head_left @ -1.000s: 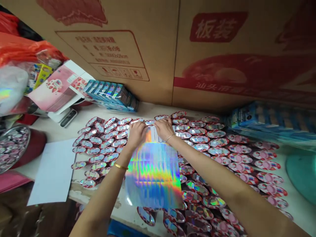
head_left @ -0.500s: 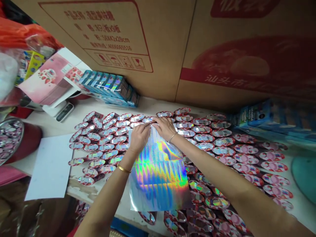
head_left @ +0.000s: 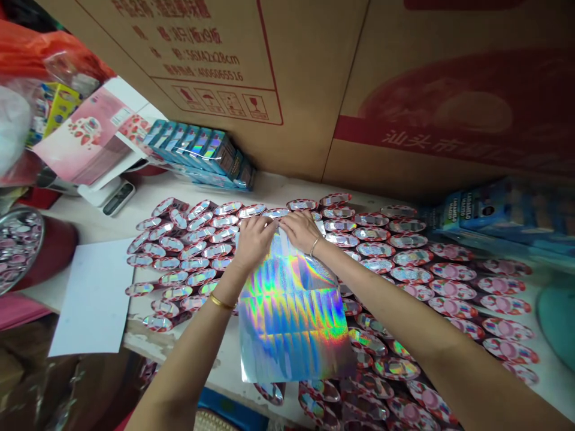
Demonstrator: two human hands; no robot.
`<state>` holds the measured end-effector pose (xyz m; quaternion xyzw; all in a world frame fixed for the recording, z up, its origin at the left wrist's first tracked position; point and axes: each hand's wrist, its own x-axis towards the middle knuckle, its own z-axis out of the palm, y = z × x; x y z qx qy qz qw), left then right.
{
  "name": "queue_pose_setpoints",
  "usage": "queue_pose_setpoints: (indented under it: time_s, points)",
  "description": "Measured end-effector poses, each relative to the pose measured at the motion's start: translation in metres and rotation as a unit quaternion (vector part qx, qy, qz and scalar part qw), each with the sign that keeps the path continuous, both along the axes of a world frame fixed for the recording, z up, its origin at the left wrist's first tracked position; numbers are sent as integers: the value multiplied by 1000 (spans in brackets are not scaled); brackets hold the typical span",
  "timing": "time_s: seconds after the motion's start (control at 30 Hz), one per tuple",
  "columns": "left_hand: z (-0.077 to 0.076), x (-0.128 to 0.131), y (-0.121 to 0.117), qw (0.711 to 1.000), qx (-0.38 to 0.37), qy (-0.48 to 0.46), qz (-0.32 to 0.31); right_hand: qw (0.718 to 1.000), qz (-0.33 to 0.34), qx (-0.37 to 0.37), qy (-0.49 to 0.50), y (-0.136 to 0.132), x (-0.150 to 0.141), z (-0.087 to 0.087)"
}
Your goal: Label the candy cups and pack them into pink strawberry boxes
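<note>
A shiny holographic sheet (head_left: pixel 291 323), creased in rows, lies in front of me over the table and some small packs. My left hand (head_left: pixel 255 242) is closed at the sheet's far edge, fingers curled over it. Beside it, my right hand (head_left: pixel 300 232) also grips that edge, its fingertips almost meeting the left ones. What the fingertips do exactly is partly hidden. All around stand rows of small oval-topped red and silver packs (head_left: pixel 376 249); those at the right have pink round pieces (head_left: pixel 507 304) in their tops.
Large cardboard boxes (head_left: pixel 309 137) wall off the back. Blue packaged boxes stand at back left (head_left: pixel 193 149) and right (head_left: pixel 507 209). Leftward are a white sheet (head_left: pixel 92 299), a red bucket (head_left: pixel 58 257) of silvery pieces, a small scale (head_left: pixel 117 197) and pink printed cards (head_left: pixel 81 137). A teal round object (head_left: pixel 559 317) sits right.
Both hands have drawn closer together at the sheet's far edge, and a pale part there is now mostly covered. The sheet's middle has buckled slightly. The camera view has tilted down.
</note>
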<state>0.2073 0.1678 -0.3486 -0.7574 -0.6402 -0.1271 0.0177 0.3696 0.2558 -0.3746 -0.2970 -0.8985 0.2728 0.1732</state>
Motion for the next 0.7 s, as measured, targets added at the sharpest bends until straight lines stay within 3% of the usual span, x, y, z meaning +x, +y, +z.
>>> queue_pose_setpoints:
  time_s: [0.3, 0.47, 0.6, 0.7]
  points:
    - [-3, 17, -41, 999, 26, 20, -5, 1000, -21, -5, -18, 0, -2, 1]
    - [9, 20, -70, 994, 33, -96, -30, 1000, -23, -7, -16, 0, -3, -3]
    - [20, 11, -55, 971, 137, -175, 86, 1000, -18, 3, -17, 0, -3, -4]
    - [19, 4, -26, 989, 82, -91, 83, 1000, -14, 7, -17, 0, -2, -3]
